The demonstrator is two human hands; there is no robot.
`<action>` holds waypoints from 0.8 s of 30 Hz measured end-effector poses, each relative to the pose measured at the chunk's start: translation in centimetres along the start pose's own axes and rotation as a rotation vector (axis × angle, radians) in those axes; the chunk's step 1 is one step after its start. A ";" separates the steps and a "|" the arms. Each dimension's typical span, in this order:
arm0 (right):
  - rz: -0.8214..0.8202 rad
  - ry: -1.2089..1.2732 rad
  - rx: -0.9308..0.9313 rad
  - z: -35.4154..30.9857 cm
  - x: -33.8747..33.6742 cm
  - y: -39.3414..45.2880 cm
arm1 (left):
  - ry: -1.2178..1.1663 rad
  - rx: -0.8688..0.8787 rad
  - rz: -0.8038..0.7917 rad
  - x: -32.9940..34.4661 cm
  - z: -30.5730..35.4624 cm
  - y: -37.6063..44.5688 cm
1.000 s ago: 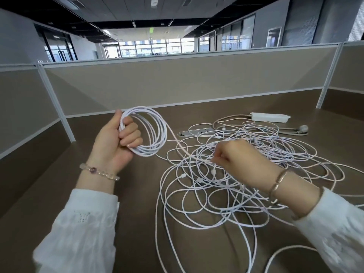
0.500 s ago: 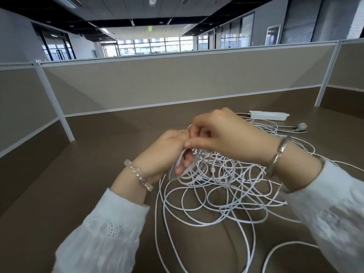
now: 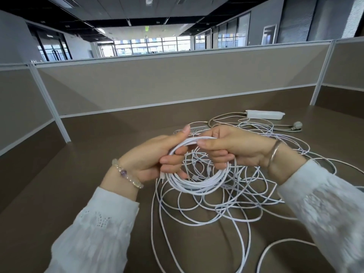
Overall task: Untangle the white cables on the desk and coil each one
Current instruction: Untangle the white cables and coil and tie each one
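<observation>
Loops of loose white cable (image 3: 206,217) sprawl across the near desk (image 3: 59,194), still knotted together. Above them, both hands hold one finished coil (image 3: 199,182): the left hand (image 3: 155,160) curls its fingers around the coil's left side, the right hand (image 3: 232,148) pinches the top strands between thumb and forefinger. This looks like the last wrap or tuck of one cable; next it needs securing and setting aside, clear of the tangle. Farther right lie a power strip (image 3: 265,114) and plug (image 3: 297,124).
</observation>
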State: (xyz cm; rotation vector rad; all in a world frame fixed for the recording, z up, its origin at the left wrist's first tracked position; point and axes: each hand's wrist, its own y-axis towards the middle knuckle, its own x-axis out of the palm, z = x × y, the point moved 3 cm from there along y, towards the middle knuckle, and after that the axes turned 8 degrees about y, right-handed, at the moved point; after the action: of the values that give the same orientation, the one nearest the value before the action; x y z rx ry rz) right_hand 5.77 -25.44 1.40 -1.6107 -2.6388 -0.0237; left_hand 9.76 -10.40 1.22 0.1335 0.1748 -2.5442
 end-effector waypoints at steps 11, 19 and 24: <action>0.178 -0.085 -0.010 0.3 1.0 1.0 | -0.209 -0.077 -0.191 0.2 -1.3 0.6; 0.235 0.198 -0.123 0.9 0.3 0.7 | -0.568 0.115 -0.343 -0.8 -1.5 1.6; 0.235 0.571 -0.119 2.7 0.3 0.6 | -0.552 0.162 -0.295 -1.0 -1.7 1.8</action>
State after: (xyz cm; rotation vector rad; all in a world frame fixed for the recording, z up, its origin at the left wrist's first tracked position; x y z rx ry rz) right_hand 6.05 -24.78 -1.31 -1.6289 -2.0416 -0.5509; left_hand 11.71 -11.03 -0.52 -0.5676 -0.2449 -2.7718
